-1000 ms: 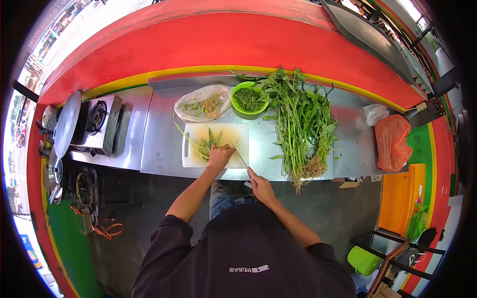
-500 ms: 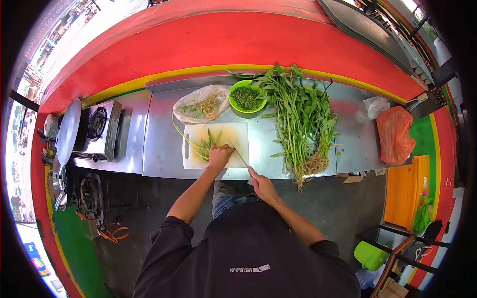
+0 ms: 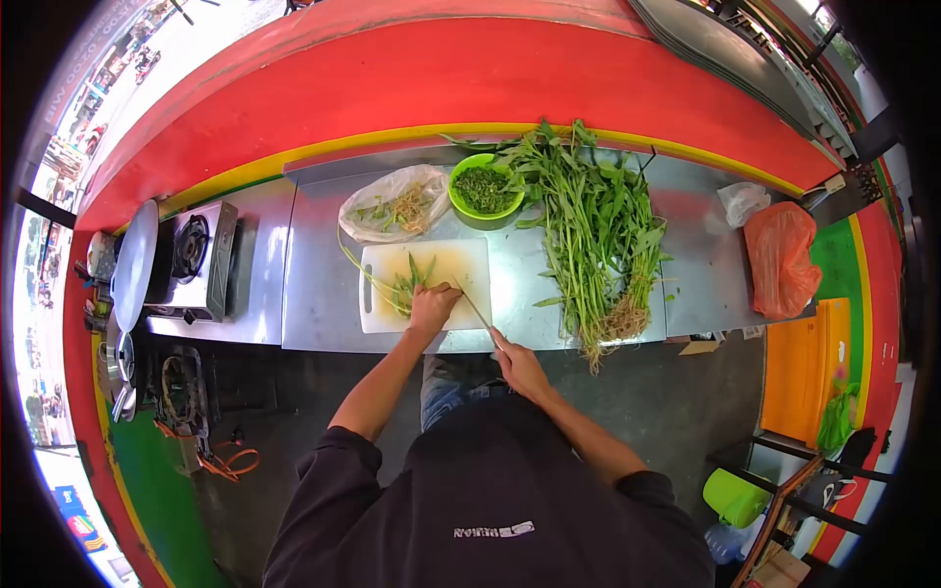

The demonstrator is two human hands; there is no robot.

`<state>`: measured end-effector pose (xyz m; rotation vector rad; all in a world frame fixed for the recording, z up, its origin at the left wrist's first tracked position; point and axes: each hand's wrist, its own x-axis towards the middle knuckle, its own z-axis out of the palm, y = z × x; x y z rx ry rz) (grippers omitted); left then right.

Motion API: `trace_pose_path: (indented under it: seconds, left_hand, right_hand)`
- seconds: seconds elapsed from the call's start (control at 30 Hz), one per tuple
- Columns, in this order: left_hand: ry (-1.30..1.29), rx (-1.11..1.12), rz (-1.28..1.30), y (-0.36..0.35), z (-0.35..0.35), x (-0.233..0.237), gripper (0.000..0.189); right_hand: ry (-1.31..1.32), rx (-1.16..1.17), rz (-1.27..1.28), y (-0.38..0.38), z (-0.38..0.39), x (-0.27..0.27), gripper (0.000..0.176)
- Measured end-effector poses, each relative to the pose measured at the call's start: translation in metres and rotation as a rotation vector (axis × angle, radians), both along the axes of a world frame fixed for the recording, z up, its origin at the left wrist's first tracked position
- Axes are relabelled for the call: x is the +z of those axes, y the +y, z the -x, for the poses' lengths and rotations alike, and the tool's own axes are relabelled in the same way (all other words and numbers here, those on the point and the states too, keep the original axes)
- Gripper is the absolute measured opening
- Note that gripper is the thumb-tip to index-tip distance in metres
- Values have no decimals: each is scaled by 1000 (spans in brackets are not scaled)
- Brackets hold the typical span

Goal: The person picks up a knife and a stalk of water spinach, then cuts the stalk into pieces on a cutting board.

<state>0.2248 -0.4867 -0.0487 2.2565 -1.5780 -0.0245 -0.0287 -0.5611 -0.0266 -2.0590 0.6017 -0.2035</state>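
On the white cutting board [image 3: 380, 318], my left hand [image 3: 431, 309] is closed around a small bunch of leafy greens [image 3: 404, 286], whose leaves stick out to its left. My right hand [image 3: 518, 365] grips the handle of a knife [image 3: 473, 309] at the counter's front edge. The blade points up and left, its tip beside the fingers of my left hand. Behind the board stand a green bowl [image 3: 487, 191] of chopped greens and a clear plastic bag [image 3: 392, 204] with stems and roots.
A large heap of leafy stems [image 3: 598, 235] with roots lies right of the board. Further right are an orange plastic bag [image 3: 781, 260] and a small clear bag [image 3: 743, 204]. A gas stove [image 3: 196, 257] stands at the left. A red wall [image 3: 441, 83] runs behind the steel counter [image 3: 323, 294].
The view has shifted very slightly. Both hands, the knife and the greens hold practically the same positions as before.
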Motion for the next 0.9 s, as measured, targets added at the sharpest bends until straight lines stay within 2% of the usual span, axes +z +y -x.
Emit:
trace_pose_path:
  seconds: [0.1,0.33,0.5,0.8,0.9]
  left_hand:
    - [-23,-13,64,-1,0,-1,9]
    - [-18,-11,43,-2,0,-1,8]
    - [-4,0,80,0,-1,-5,8]
    - [26,-5,8,1,2,2,9]
    - [-5,-21,19,6,2,-2,13]
  right_hand:
    - [-65,0,28,0,-1,-4,53]
    - [-19,-10,106,-2,-9,0,55]
    - [-11,-3,-39,0,1,2,55]
    - [-41,-9,94,-1,-12,2,54]
    - [-38,-6,25,-1,-6,8,55]
